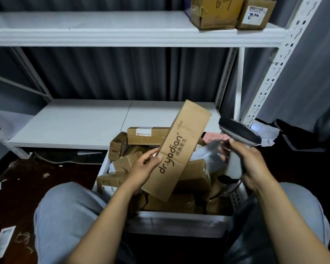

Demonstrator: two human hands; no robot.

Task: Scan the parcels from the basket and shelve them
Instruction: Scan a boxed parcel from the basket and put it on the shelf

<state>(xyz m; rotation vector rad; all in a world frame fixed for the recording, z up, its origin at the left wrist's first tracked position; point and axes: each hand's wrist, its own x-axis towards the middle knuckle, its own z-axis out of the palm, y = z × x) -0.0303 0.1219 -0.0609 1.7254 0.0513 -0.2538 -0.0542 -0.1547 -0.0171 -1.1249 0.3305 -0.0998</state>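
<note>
Faded light-blue jeans (65,216), creased at the knees; forearms (103,216) bare down to the left hand (143,168) and right hand (253,164)

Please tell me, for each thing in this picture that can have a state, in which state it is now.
dr.yadian box: lifted above the basket, tilted, held by the left hand.
Barcode scanner: raised beside the box, gripped in the right hand.
Basket: on the floor between the knees, full of parcels.
Upper shelf: carries two cardboard boxes at its right end.
</note>
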